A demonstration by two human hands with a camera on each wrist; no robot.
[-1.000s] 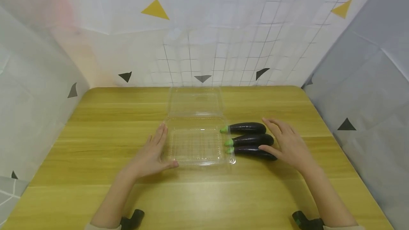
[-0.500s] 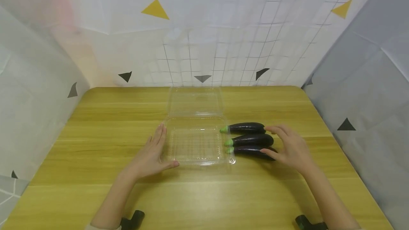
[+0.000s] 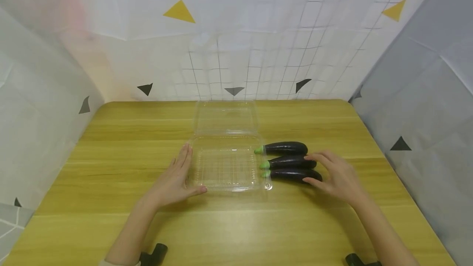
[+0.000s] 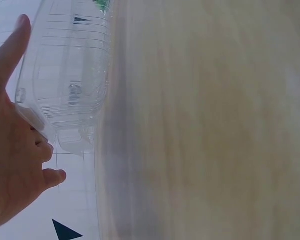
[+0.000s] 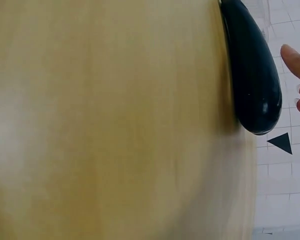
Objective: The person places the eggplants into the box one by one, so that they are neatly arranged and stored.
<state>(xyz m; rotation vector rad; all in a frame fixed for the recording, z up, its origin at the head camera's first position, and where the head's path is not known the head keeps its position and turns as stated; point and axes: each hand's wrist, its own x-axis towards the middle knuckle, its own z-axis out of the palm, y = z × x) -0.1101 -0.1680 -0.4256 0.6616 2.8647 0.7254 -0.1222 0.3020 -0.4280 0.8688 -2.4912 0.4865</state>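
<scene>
Below a white wall (image 3: 236,52), a yellow-brown wooden table (image 3: 236,225) is seen. On it, a clear plastic box (image 3: 225,167) is set wide open, with its lid (image 3: 225,117) folded back toward the wall. Lines are pressed into its bottom, and wood is seen through it. To the right, three eggplants (image 3: 292,162) are laid side by side, dark and shiny, fat at one end. The box's left edge is touched by the left hand (image 3: 173,184), its thumb spread from the straight fingers. The right hand (image 3: 338,175) is held, spread and bent, by the fat ends of the middle and near eggplants; whether they are touched cannot be told. The green stems (image 3: 265,165) are set right by the box's edge. In the left wrist view, some green is seen through the plastic. In the right wrist view, pale nail tips (image 5: 298,88) are shown, too small in the head view.
</scene>
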